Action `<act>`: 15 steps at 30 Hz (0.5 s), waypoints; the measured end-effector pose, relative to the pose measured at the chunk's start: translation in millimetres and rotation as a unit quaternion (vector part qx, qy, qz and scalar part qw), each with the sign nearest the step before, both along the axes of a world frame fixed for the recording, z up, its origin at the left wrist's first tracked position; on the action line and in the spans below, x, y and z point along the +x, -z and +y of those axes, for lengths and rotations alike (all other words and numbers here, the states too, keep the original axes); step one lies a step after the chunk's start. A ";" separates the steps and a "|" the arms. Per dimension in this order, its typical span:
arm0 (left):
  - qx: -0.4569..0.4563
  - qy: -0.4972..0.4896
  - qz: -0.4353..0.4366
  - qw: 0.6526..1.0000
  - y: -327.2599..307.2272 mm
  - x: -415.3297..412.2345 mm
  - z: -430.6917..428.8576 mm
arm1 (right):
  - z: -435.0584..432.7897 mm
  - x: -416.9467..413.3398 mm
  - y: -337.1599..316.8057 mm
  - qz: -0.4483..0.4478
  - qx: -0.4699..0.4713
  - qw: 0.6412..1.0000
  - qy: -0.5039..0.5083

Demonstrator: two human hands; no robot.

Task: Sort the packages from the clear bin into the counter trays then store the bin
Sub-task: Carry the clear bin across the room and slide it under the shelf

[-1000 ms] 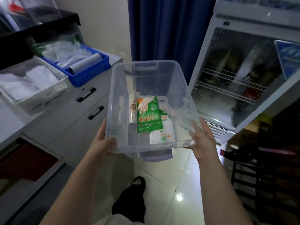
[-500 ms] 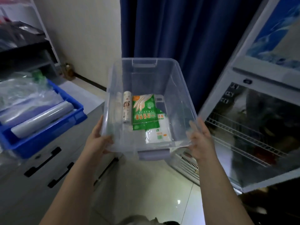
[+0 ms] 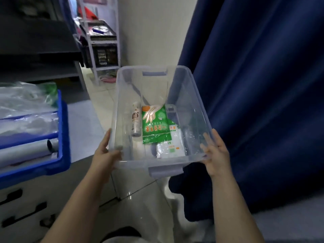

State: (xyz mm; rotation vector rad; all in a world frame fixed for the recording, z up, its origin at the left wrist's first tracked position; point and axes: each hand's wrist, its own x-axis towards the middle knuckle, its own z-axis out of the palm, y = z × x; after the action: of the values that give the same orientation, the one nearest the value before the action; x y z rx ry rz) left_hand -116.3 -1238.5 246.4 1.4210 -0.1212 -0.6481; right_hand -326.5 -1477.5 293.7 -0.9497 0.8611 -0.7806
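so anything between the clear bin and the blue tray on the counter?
Nothing visible. The clear plastic bin, held near its close corners by the left hand and right hand, hangs over the floor; only open air and bare grey counter separate it from the blue plastic tray.

Clear bin [image 3: 191,95]: colourless see-through walls with pale lavender-grey handles at both ends. Green package [image 3: 155,124]: bright green, printed with a white glove outline and yellowish characters. White roll [image 3: 136,121]: white with a small brown figure print. White package [image 3: 171,146]: translucent white with small green and orange marks. Blue tray [image 3: 61,137]: saturated blue rim, holding clear and pale grey plastic. Curtain [image 3: 263,85]: deep navy, unpatterned. Cabinet [image 3: 35,199]: light grey with black handles.
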 end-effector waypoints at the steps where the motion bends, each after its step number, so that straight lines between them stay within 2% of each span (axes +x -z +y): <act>1: 0.003 -0.013 -0.005 1.000 0.0 8.6 -12.5 | -19.3 17.6 3.7 0.002 0.004 1.000 -0.009; 8: 0.017 -0.060 -0.021 0.998 16.7 121.7 -103.4 | -126.5 160.7 29.9 0.000 0.031 0.998 -0.052; 15: 0.038 -0.109 0.024 0.993 26.2 248.9 -192.0 | -222.0 306.1 26.2 0.010 0.042 0.997 -0.066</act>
State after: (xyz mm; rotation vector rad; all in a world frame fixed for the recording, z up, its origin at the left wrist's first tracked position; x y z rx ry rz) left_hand 132.6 -1430.5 220.2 1.4667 0.0959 -0.5098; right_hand -20.5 -1699.5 267.5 -0.9317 0.8330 -0.6172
